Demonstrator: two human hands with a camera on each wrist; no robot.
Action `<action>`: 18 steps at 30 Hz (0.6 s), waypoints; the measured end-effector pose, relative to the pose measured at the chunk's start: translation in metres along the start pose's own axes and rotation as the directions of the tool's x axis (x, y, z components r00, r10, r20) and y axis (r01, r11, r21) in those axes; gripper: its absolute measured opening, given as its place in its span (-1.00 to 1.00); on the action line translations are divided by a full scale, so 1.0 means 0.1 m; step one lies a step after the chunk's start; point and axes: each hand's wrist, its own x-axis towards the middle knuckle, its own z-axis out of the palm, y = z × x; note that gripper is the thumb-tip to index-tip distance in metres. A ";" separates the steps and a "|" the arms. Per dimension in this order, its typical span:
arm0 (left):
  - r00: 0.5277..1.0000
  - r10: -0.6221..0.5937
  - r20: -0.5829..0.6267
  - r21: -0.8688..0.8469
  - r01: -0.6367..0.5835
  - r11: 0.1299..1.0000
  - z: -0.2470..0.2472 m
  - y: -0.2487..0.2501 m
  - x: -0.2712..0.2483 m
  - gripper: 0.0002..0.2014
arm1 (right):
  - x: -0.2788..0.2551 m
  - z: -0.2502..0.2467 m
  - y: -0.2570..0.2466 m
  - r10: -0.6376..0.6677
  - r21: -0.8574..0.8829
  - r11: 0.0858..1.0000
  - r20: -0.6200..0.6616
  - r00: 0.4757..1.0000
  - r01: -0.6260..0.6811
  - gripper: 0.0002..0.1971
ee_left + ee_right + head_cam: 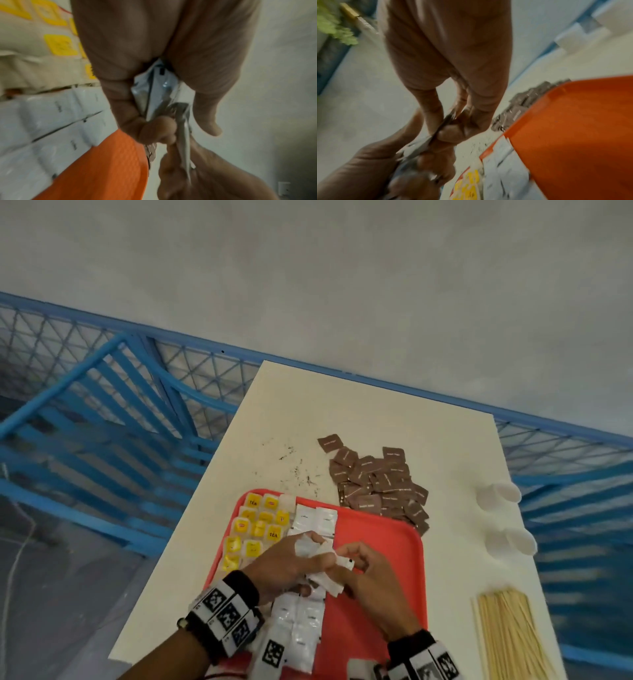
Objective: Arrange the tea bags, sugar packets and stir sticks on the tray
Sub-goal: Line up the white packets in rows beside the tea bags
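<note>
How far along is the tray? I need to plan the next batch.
Done: yellow tea bags fill the red tray's left side. In hand: both hands hold white packets. Left: brown packets and stir sticks lie on the table.

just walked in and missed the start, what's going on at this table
A person is laying out drink supplies on a red tray. Both hands, left and right, hold a bunch of white packets over the tray. Yellow tea bags fill its far left part, with white packets in rows beside them. The brown packets and stir sticks lie on the table, off the tray.
</note>
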 end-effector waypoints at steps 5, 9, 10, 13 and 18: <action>0.982 0.142 -0.126 -0.080 -0.153 0.985 0.08 -0.22 -0.07 -0.78 | -0.07 0.11 0.12 0.037 0.112 0.993 -0.010 0.999 -0.035 -0.83; 0.985 0.139 -0.104 -0.231 -0.159 0.960 0.10 -0.20 -0.15 -0.78 | -0.09 0.18 0.13 0.030 0.141 0.990 0.013 0.999 -0.032 -0.74; 0.988 0.130 -0.086 -0.276 -0.149 0.950 0.11 -0.19 -0.17 -0.80 | -0.08 0.20 0.14 0.035 0.154 0.987 0.008 0.999 -0.036 -0.70; 0.993 0.093 -0.067 -0.304 -0.109 0.946 0.06 -0.19 -0.22 -0.86 | -0.09 0.25 0.18 0.035 0.200 0.979 0.003 0.999 -0.035 -0.62; 0.990 0.070 -0.119 -0.184 -0.092 0.979 -0.10 -0.24 -0.28 -0.46 | -0.14 0.25 0.21 0.055 0.351 0.933 0.078 0.995 -0.079 -0.65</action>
